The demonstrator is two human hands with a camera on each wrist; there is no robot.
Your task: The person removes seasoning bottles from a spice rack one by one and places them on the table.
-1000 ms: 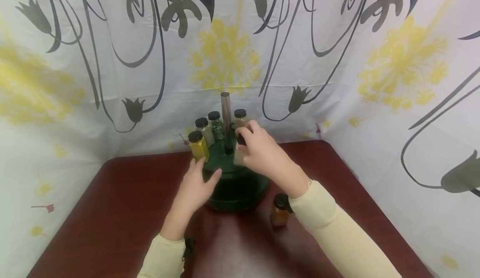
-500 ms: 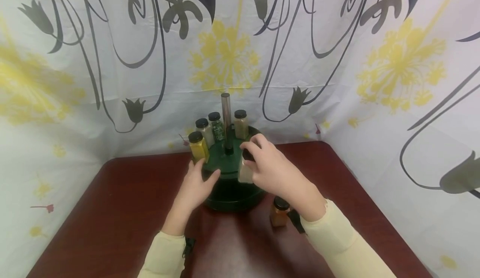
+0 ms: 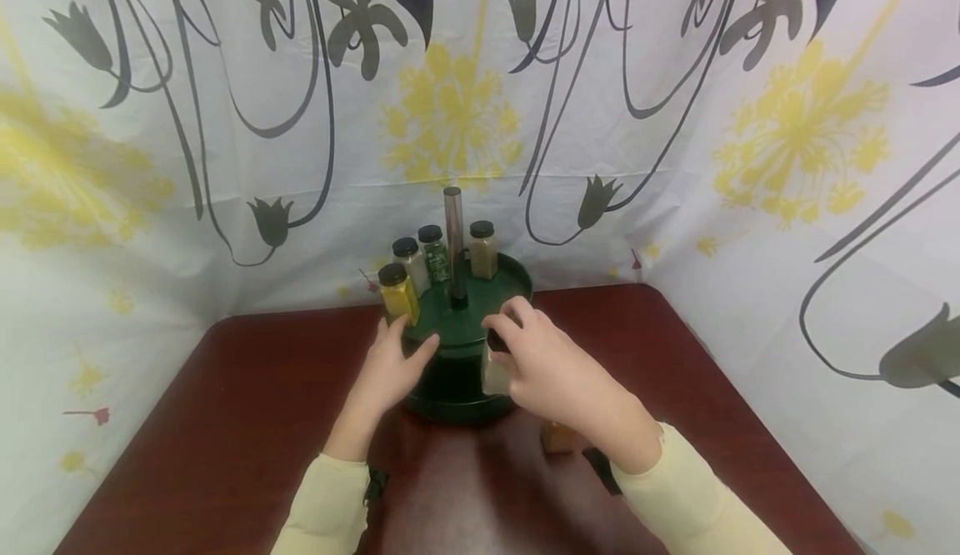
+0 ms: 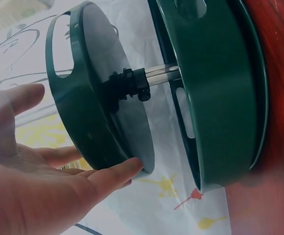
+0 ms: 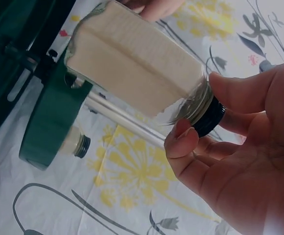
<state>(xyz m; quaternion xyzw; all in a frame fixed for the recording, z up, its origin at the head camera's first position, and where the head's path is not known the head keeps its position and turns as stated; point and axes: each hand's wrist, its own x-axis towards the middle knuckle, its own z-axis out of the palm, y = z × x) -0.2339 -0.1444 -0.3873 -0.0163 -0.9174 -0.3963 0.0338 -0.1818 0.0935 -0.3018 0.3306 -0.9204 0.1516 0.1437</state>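
Observation:
A spice jar of pale powder (image 5: 137, 63) with a black lid hangs from my right hand (image 3: 551, 363), whose fingers and thumb pinch it near the lid. In the head view it is in front of the right side of a green two-tier turntable rack (image 3: 465, 317). My left hand (image 3: 386, 380) touches the upper tier's left front edge, fingers spread; the left wrist view shows fingertips against the tier's rim (image 4: 95, 127). Just above those fingers stands a yellow spice jar (image 3: 400, 297). Behind it are a whitish jar (image 3: 412, 263) and a green-filled jar (image 3: 435, 255).
A tan-filled jar (image 3: 483, 253) stands on the upper tier right of the metal center post (image 3: 454, 242). An orange-brown jar (image 3: 557, 438) on the dark red table (image 3: 262, 422) is partly hidden by my right forearm. A patterned cloth (image 3: 337, 147) encloses the back and sides.
My right hand has lifted the pale jar off the upper tier and brought it toward me and down, past the tier's front edge. My left hand has hardly moved.

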